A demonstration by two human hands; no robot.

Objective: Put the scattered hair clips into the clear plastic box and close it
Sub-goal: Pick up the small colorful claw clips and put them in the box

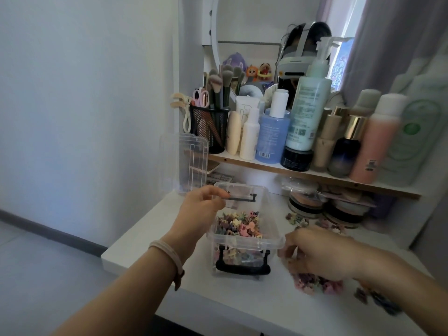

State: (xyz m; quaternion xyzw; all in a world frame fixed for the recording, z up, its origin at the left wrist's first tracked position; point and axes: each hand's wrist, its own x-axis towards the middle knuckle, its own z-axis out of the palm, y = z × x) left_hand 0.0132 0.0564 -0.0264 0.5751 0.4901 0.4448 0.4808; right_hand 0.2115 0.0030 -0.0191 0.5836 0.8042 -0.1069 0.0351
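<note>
The clear plastic box (271,241) stands open on the white desk, with black latch handles on its near and far ends and many small coloured hair clips (238,225) inside. My left hand (202,207) grips the box's far left rim. My right hand (317,254), blurred, hovers just right of the box with its fingers curled over a pile of pastel clips (317,284) on the desk; whether it holds any is unclear. More clips (297,219) lie scattered behind it. The clear lid (186,163) leans upright at the back left.
A shelf (315,175) above the desk carries bottles, a mesh cup of brushes (209,127) and a mirror. Stacked compacts (312,202) sit under the shelf at the right. The desk's left edge (121,243) drops to the floor.
</note>
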